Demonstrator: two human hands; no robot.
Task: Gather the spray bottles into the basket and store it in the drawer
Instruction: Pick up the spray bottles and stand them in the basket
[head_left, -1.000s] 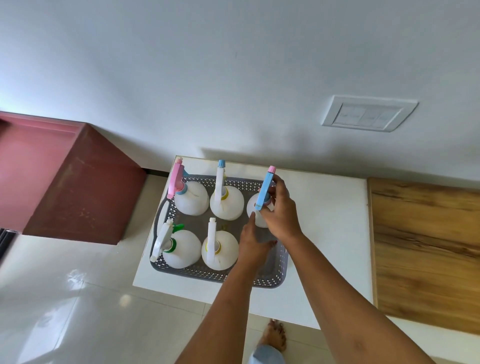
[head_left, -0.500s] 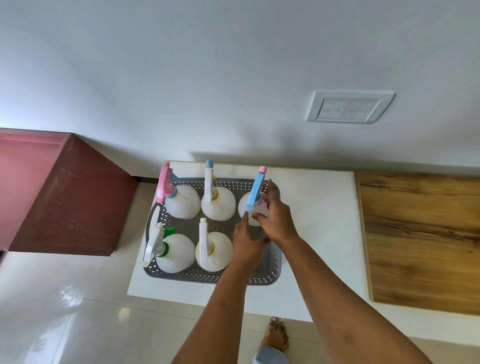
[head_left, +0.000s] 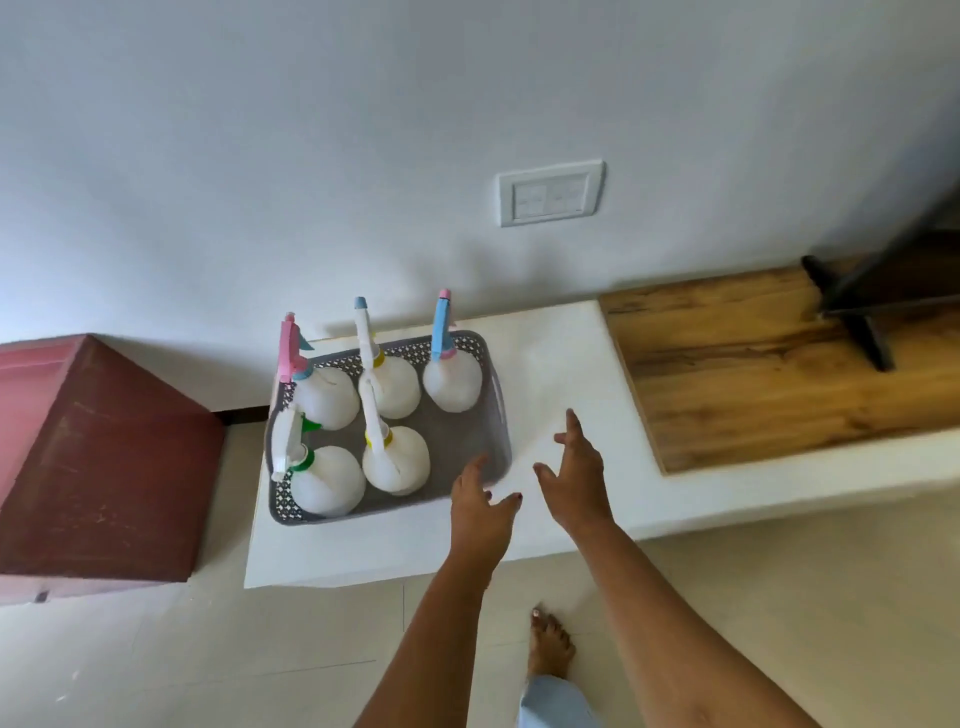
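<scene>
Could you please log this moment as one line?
basket: on white counter, five spray bottles inside | left hand: open, empty, at basket's near-right corner | right hand: open, empty, beside basket | drawer: not in view

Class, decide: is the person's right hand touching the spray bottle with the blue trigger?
Apart. The head view shows the open right hand over the white counter, a wall of the basket between it and the blue-trigger bottle.

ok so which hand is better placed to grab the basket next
Left, probably. The left hand is open, with fingertips at the near right corner of the basket. The right hand, also open, hangs over the counter further right, apart from it.
</scene>
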